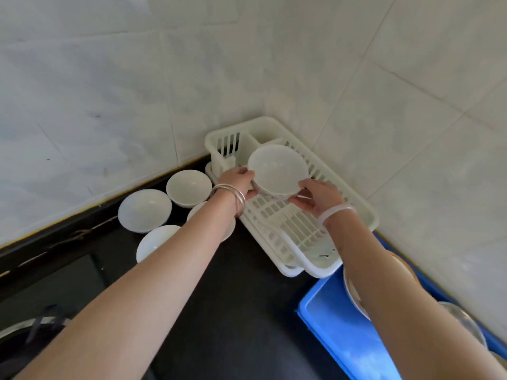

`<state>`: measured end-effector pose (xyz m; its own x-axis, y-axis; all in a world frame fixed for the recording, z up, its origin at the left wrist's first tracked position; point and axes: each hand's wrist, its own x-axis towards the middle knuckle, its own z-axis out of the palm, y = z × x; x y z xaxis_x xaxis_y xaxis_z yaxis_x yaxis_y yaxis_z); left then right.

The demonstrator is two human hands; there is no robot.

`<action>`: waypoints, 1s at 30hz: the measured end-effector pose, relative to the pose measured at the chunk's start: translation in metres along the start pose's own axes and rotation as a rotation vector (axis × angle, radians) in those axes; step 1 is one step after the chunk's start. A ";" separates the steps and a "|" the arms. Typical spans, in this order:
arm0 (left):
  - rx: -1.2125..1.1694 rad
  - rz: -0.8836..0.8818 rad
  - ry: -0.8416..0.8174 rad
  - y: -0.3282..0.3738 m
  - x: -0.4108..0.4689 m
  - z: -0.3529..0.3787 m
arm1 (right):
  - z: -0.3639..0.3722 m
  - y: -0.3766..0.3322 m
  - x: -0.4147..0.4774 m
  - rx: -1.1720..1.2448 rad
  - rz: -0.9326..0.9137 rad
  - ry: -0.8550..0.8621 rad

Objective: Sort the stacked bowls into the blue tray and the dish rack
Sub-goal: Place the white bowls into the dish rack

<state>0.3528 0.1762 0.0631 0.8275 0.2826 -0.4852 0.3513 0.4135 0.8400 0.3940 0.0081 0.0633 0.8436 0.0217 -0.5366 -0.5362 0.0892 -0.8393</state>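
Blue plastic tray (343,338) lay under the right forearm. Left hand (238,182) and right hand (318,197) gripped a glossy round white ceramic bowl stack (277,171) by its sides, over the white slatted plastic dish rack (367,215). Loose white bowls (144,209) sat left of the left hand.

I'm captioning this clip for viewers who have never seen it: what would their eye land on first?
The left hand and right hand hold a white bowl above the dish rack in the tiled corner. Left of the rack, several more white bowls sit open side up on the black counter. A bright blue tray lies at lower right.
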 end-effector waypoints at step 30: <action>0.094 -0.154 0.106 -0.044 0.144 0.045 | 0.007 0.024 0.136 -0.032 0.130 0.106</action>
<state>0.4757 0.1602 -0.0324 0.7118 0.3144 -0.6281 0.5132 0.3778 0.7706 0.4961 0.0198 -0.0296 0.7601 -0.0742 -0.6456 -0.6427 0.0606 -0.7637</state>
